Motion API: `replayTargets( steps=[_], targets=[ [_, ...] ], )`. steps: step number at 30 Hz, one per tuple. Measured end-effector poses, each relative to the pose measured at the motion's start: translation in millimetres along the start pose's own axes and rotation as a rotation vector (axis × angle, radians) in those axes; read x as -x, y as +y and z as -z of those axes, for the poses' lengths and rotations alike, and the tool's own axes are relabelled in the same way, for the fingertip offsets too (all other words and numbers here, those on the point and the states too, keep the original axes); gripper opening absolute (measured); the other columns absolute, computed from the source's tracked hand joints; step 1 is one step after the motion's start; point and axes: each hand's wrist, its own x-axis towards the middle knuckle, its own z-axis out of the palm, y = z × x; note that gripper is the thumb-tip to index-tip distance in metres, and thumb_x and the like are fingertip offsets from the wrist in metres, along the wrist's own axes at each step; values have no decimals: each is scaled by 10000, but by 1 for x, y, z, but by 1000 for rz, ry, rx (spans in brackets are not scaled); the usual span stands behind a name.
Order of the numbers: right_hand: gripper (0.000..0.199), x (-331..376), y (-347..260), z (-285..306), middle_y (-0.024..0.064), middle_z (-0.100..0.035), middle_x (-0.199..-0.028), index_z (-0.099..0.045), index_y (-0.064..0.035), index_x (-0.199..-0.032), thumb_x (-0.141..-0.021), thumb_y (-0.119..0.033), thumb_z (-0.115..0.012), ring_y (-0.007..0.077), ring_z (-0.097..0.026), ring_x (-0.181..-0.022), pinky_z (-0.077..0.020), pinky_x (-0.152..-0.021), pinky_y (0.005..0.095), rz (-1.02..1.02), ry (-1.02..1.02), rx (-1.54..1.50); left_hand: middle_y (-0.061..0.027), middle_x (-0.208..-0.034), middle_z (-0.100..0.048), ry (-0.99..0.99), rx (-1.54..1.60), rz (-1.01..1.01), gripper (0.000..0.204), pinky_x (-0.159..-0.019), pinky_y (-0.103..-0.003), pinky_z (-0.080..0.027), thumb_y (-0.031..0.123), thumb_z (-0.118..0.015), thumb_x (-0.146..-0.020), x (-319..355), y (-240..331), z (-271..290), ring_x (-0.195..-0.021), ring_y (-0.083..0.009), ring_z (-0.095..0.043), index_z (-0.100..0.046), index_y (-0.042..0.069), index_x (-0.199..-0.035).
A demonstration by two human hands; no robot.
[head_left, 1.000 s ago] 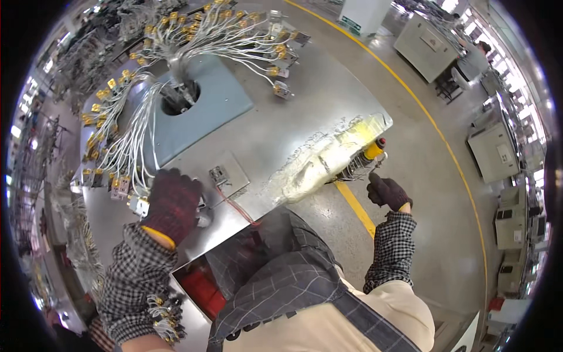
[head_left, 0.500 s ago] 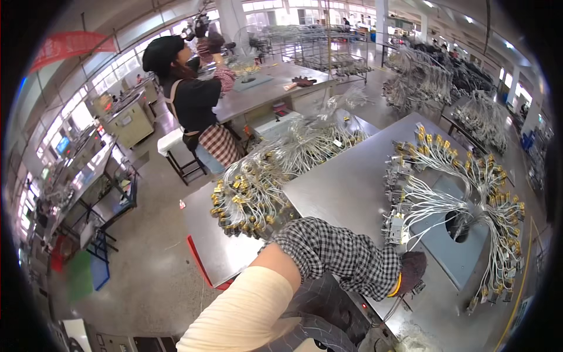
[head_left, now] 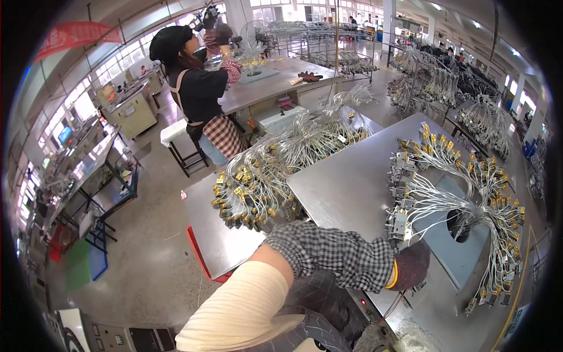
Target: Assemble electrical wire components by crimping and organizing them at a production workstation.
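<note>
My left hand (head_left: 412, 266), in a dark knitted glove with a yellow-orange cuff, is over the metal table, just below the near end of a row of grey connector parts. A black-and-white checked sleeve covers the forearm. Its fingers point away and are hidden, so their grip does not show. Dark and reddish wires (head_left: 394, 310) run down from beneath the glove. Beside the hand, a large bundle of white wires (head_left: 434, 196) with yellow-tipped ends fans out around a grey-blue board (head_left: 448, 258) with a round dark hole. My right hand is out of view.
A second heap of wire harnesses (head_left: 258, 188) lies on a lower metal table with a red edge (head_left: 199, 252). A co-worker (head_left: 202, 100) stands at a far bench, hands raised. Stools and harness-laden racks (head_left: 428, 76) stand beyond.
My left hand has shifted slightly up and to the right, closer to the connector row. The whole view has moved a little; the wire bundle stays in place.
</note>
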Motion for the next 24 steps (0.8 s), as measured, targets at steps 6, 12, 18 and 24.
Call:
replayTargets(
  steps=[6, 12, 18, 24],
  targets=[
    [237, -3, -21, -93, 85, -586, -844, -584, -47, -957, -842, -254, -588, 223, -544, -748, -457, -680, 374, -127, -171, -389, -126, -968, -592, 256, 1310, -154, 346, -802, -374, -485, 16, -549, -811, 16, -54, 83, -885, -245, -590, -531, 28, -1156],
    [225, -33, -6, -188, 79, -583, -838, -590, -50, -965, -857, -247, -572, 222, -534, -724, -449, -656, 377, -436, -295, -1016, -118, -1023, -589, 334, 951, -89, 485, -807, -385, -493, 18, -595, -771, 35, -48, 39, -910, -264, -589, -497, 114, -1236],
    [215, -60, 27, -228, 73, -579, -831, -597, -53, -974, -873, -239, -556, 222, -523, -701, -441, -632, 379, -573, -421, -1326, -156, -1022, -588, 389, 724, -141, 475, -841, -409, -471, 70, -663, -732, 19, -41, 1, -956, -338, -575, -535, 85, -1189],
    [147, -52, 47, -246, 58, -565, -765, -599, -73, -943, -851, -156, -520, 227, -513, -691, -431, -668, 385, -683, -537, -1368, -160, -1037, -560, 327, 739, -167, 522, -844, -435, -459, 173, -691, -759, 32, -45, 16, -967, -359, -546, -500, 79, -1235]
  ],
)
